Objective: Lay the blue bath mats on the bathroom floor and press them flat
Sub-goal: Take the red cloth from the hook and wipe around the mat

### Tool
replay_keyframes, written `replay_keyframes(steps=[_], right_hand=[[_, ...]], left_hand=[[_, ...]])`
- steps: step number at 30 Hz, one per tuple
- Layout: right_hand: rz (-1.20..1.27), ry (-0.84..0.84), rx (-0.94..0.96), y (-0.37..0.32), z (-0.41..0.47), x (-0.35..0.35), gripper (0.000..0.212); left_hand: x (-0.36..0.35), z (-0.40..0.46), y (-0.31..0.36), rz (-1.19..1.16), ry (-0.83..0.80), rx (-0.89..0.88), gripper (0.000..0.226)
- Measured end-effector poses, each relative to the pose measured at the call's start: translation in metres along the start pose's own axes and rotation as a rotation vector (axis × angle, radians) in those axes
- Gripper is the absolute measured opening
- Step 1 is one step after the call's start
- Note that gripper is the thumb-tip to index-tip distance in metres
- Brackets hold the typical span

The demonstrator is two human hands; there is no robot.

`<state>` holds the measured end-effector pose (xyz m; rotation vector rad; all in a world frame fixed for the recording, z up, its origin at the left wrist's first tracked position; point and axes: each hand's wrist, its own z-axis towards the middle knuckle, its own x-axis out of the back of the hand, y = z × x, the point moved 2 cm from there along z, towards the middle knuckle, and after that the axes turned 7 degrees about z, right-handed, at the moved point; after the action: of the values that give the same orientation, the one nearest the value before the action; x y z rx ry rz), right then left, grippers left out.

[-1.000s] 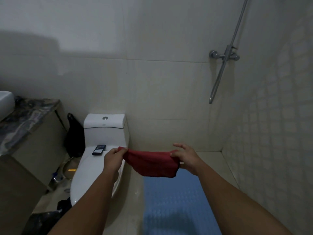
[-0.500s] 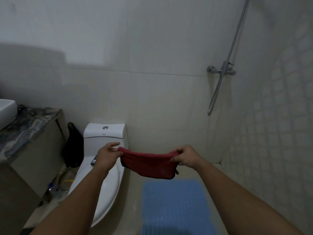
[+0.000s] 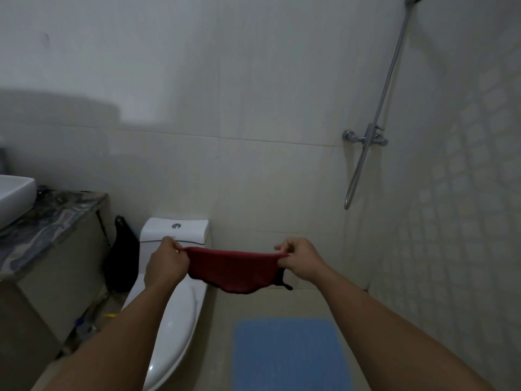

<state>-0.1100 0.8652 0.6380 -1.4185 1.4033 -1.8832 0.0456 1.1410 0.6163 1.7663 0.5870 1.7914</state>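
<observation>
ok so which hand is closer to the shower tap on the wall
Right. The right hand pinches the red cloth's right end, below and left of the shower tap. The left hand holds the other end, over the toilet, farther left.

A red cloth point(image 3: 234, 268) with a black edge hangs at centre. At six o'clock lies a blue mat point(image 3: 290, 354) with a fine dotted texture. At seven o'clock stands a white toilet point(image 3: 172, 328); at nine, a white sink point(image 3: 14, 193) on a grey-marbled counter point(image 3: 53, 218). A black bag point(image 3: 122, 255) sits beside it. At three o'clock, pale square-patterned tiles point(image 3: 456, 221).
</observation>
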Motion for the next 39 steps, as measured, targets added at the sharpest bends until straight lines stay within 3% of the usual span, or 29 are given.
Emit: replay_keyframes(steps=[5,8,10,15,18,21,26,30,34,39], right_hand=[[0.225,-0.189,0.004,-0.035,-0.006,-0.015,0.031],[0.255,-0.433,-0.079,-0.052,-0.013,-0.021,0.041],[0.321,-0.474,-0.069,-0.062,-0.014,-0.023,0.043],[0.469,-0.325,0.058,-0.077,-0.015,-0.026,0.029],[0.530,-0.129,0.108,-0.073,-0.013,-0.022,0.030],[0.577,-0.005,0.075,-0.064,-0.010,-0.013,0.046],[0.626,-0.074,0.017,-0.048,-0.013,-0.006,0.014],[0.663,-0.006,0.025,-0.043,-0.020,0.004,0.006],[0.632,0.023,-0.028,-0.034,-0.021,0.014,0.010],[0.626,0.075,-0.055,-0.023,-0.019,0.023,0.011]], left_hand=[[-0.004,0.011,0.003,-0.748,-0.033,0.317,0.023],[-0.001,0.012,0.015,-1.023,-0.094,0.313,0.027],[0.001,-0.001,0.037,-1.132,-0.220,0.269,0.022],[-0.007,-0.032,0.087,-0.970,-0.503,0.060,0.011],[-0.013,-0.044,0.106,-0.923,-0.552,0.010,0.007],[-0.013,-0.051,0.118,-0.880,-0.565,-0.056,0.010],[-0.013,-0.056,0.124,-0.765,-0.581,-0.163,0.032],[-0.016,-0.063,0.119,-0.728,-0.553,-0.252,0.024],[-0.024,-0.065,0.103,-0.530,-0.429,-0.492,0.006],[-0.037,-0.074,0.096,-0.375,-0.365,-0.644,0.019]])
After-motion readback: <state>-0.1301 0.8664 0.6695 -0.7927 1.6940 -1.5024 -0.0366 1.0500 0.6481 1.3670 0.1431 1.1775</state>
